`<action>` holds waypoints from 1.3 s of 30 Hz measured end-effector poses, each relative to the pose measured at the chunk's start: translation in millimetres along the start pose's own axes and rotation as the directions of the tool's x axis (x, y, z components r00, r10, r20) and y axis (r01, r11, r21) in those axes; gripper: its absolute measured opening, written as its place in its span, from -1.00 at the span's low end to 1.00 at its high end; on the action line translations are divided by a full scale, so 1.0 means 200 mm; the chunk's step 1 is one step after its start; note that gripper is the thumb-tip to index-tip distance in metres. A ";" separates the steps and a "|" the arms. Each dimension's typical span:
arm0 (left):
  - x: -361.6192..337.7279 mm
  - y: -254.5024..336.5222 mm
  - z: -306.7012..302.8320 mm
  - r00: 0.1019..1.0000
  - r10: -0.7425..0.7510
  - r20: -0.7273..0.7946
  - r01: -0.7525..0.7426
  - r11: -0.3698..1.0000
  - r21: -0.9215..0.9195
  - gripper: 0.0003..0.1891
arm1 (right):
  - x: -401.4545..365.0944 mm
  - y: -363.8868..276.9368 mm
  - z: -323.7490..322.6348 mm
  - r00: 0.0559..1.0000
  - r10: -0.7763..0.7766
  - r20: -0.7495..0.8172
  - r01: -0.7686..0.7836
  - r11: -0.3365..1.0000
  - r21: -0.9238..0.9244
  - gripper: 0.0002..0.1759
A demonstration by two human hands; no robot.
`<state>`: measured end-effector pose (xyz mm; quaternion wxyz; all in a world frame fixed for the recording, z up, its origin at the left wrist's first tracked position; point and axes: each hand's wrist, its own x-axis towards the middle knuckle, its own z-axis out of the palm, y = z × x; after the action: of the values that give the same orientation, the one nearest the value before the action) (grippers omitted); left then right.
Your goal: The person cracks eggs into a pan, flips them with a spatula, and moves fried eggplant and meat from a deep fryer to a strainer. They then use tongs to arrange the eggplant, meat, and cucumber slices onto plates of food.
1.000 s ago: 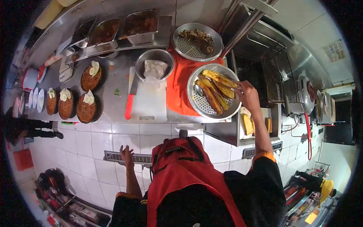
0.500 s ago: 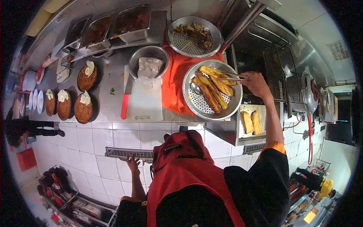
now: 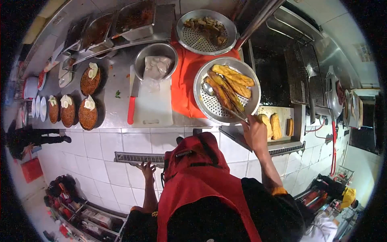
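Observation:
My right hand [image 3: 255, 132] grips metal tongs [image 3: 238, 115] at the near right rim of a perforated metal pan [image 3: 205, 109]. Their tips reach the lower ends of long browned plantain slices [image 3: 221, 92] in it. Yellower fried slices [image 3: 234, 76] lie at the pan's far side, and a spoon [image 3: 208, 89] rests at its left. Close to the right hand, more golden pieces [image 3: 275, 126] lie on a metal tray [image 3: 286, 113]. Over the floor, in front of my red apron, my left hand [image 3: 146, 170] hangs with fingers apart, holding nothing.
Behind stands another perforated pan [image 3: 187, 38] with dark pieces, on an orange cloth [image 3: 183, 101]. Leftward are a steel bowl [image 3: 141, 60], a white board [image 3: 153, 113], a red-handled knife [image 3: 131, 109] and several dark bowls [image 3: 87, 118]. Fryer baskets [image 3: 298, 76] stand at right.
My right hand and the tongs have moved down and left, from the pan's right side to its near rim. The upper slices lie differently, and another piece shows on the tray. My left hand dropped slightly.

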<state>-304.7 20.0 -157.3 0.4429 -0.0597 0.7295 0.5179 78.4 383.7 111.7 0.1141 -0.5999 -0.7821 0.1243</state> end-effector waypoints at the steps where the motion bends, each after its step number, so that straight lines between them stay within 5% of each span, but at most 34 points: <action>1: -0.01 0.01 -0.01 1.000 -0.006 -0.001 0.006 1.000 0.007 -0.26 | 0.01 0.00 0.00 1.000 0.029 -0.006 -0.028 0.997 0.072 -0.76; 4: 0.03 0.04 0.00 0.999 0.021 0.032 -0.021 1.000 0.010 -0.33 | 0.05 0.15 -0.05 0.998 0.025 0.055 -0.041 0.951 0.307 -0.72; 5: 0.03 0.09 0.03 0.998 -0.048 -0.027 0.050 0.996 0.079 -0.39 | 0.08 0.16 -0.13 0.975 0.145 0.169 -0.203 0.891 0.405 -0.74; 6: 0.03 0.06 -0.01 0.998 -0.053 -0.026 0.055 0.995 0.078 -0.39 | 0.11 0.19 -0.19 0.923 0.199 0.331 -0.351 0.787 0.507 -0.73; 8: 0.03 0.01 -0.05 0.953 0.219 0.210 -0.210 0.975 -0.068 -0.45 | 0.13 0.27 -0.18 0.827 0.275 0.490 -0.561 0.370 0.740 -0.73; 11: 0.04 0.01 -0.05 0.990 0.091 0.109 -0.088 0.996 -0.035 -0.49 | 0.12 0.33 -0.14 0.757 0.231 0.612 -0.648 0.137 0.750 -0.74; 14: 0.08 -0.06 -0.10 1.000 0.001 0.019 0.001 0.996 -0.087 -0.49 | 0.09 0.24 -0.24 0.729 0.247 0.638 -0.684 0.282 0.673 -0.80; 16: 0.23 -0.31 -0.30 0.996 -0.074 0.055 0.082 0.982 -0.168 -0.49 | 0.02 0.20 -0.25 0.752 0.307 0.584 -0.652 0.217 0.726 -0.84; 18: 0.25 -0.39 -0.40 0.995 -0.096 0.006 0.097 0.994 -0.044 -0.45 | 0.01 0.12 -0.21 0.782 0.345 0.518 -0.572 0.069 0.817 -0.84; 20: 0.04 -0.07 -0.30 0.969 0.019 -0.248 -0.020 1.000 0.000 -0.42 | 0.04 -0.18 -0.26 0.814 0.179 0.553 -0.579 0.164 0.799 -0.76; 24: 0.03 0.13 -0.54 0.923 0.109 -0.370 -0.137 0.989 -0.050 -0.45 | 0.19 -0.94 -0.13 0.760 -0.066 0.646 -0.624 0.204 0.755 -0.79; 25: 0.10 0.17 -0.64 0.905 0.163 -0.394 -0.193 0.980 -0.039 -0.46 | 0.19 -1.17 -0.03 0.816 0.171 0.552 -0.578 0.260 0.773 -0.81; 26: 0.13 0.29 -0.71 0.884 0.212 -0.415 -0.245 0.969 -0.027 -0.47 | 0.29 -1.37 0.02 0.698 -0.114 0.707 -0.620 0.399 0.676 -0.79; 27: 0.15 0.41 -0.79 0.870 0.185 -0.458 -0.238 0.970 -0.059 -0.49 | 0.28 -1.65 0.12 0.776 -0.016 0.631 -0.614 0.213 0.760 -0.75; 28: 0.28 0.37 -0.95 0.848 0.255 -0.464 -0.291 0.957 -0.006 -0.52 | 0.41 -1.75 0.28 0.641 -0.317 0.699 -0.545 0.453 0.706 -0.76; 29: 0.34 0.44 -1.06 0.835 0.282 -0.472 -0.319 0.948 0.001 -0.53 | 0.51 -1.92 0.45 0.477 -0.492 0.729 -0.651 0.359 0.669 -0.78; 30: 0.39 0.57 -1.14 0.821 0.305 -0.482 -0.344 0.939 0.007 -0.54 | 0.56 -2.10 0.61 0.524 -0.384 0.761 -0.685 0.341 0.644 -0.81; 33: 0.49 0.85 -1.37 0.742 0.430 -0.514 -0.488 0.872 0.024 -0.55 | 0.71 -2.74 0.93 0.312 -0.533 0.786 -0.672 0.461 0.579 -0.75; 36: 0.41 1.21 -1.48 0.718 0.449 -0.532 -0.524 0.852 0.012 -0.56 | 0.82 -3.10 1.28 0.261 -0.513 0.818 -0.739 0.439 0.511 -0.71; 38: 0.42 1.23 -1.57 0.718 0.430 -0.547 -0.523 0.852 -0.017 -0.62 | 0.90 -3.22 1.46 0.038 -0.524 0.851 -0.754 0.544 0.369 -0.74; 39: 0.41 1.22 -1.62 0.718 0.434 -0.544 -0.516 0.857 0.003 -0.65 | 0.94 -3.22 1.50 0.029 -0.509 0.860 -0.750 0.558 0.355 -0.72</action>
<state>-675.9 -99.5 -20.5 0.0719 -0.0426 0.7718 0.6303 -654.4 387.5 47.4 -0.2144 -0.2790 -0.3882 0.8517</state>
